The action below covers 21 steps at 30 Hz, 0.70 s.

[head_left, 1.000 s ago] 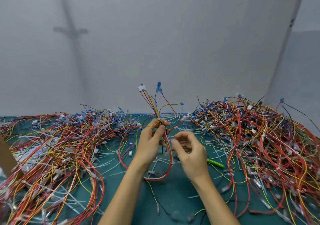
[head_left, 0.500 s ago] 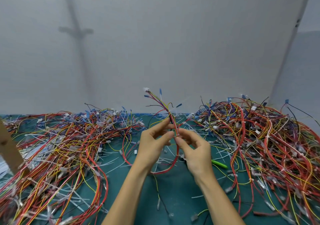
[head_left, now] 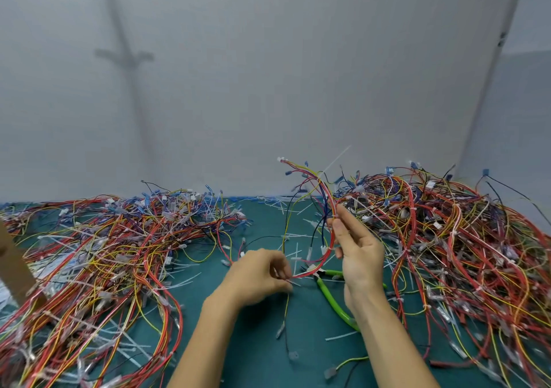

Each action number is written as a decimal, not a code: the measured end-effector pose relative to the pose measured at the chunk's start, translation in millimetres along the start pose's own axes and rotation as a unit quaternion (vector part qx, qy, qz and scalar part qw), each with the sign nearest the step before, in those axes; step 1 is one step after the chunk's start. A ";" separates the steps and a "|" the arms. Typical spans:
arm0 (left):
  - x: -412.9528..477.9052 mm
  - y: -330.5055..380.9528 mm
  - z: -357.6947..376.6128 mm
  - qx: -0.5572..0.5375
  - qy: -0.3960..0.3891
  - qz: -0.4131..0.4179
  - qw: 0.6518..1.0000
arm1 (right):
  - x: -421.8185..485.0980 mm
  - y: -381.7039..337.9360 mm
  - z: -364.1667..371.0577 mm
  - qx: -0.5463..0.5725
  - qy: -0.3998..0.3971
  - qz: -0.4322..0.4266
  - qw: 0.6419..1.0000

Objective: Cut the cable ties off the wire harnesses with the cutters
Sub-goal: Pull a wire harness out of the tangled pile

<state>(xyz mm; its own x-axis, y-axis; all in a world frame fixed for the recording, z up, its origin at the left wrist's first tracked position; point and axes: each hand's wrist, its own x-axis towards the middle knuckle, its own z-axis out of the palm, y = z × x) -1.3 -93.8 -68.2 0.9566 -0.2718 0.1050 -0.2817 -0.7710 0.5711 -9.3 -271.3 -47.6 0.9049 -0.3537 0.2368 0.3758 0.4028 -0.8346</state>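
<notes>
Arching between them, wire harness (head_left: 327, 193) sits gripped high by right hand (head_left: 357, 250), seemingly pinched low by left hand (head_left: 256, 277).

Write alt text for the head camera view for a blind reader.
The right hand pinches a wire harness upright while the left hand grips its lower loop. Green-handled cutters lie on the teal mat below, between two wire piles.

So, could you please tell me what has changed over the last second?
The left hand moved down the red, yellow and blue wire harness and now pinches its lower loop; the right hand took hold of the upper part. The green-handled cutters stay on the teal mat, and the wire piles are unmoved.
</notes>
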 end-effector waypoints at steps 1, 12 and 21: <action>0.1 -0.4 0.1 0.058 0.039 0.003 0.998 | 0.7 -0.4 -0.2 0.002 -0.002 -0.004 1.000; 2.4 -7.8 11.7 0.174 0.061 0.034 0.982 | 1.2 -1.0 -7.2 -0.031 -0.153 -0.003 0.988; -1.0 -4.1 2.7 -0.115 0.106 0.021 0.987 | 1.5 6.9 -12.0 -0.026 -0.192 0.070 0.979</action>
<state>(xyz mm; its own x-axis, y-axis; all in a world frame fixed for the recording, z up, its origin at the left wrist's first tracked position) -1.3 -92.0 -72.8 0.9451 -0.1557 0.2874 -0.3213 -0.6031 0.7301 -7.7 -279.1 -59.0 0.9591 0.0492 0.2788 0.2407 0.3770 -0.8944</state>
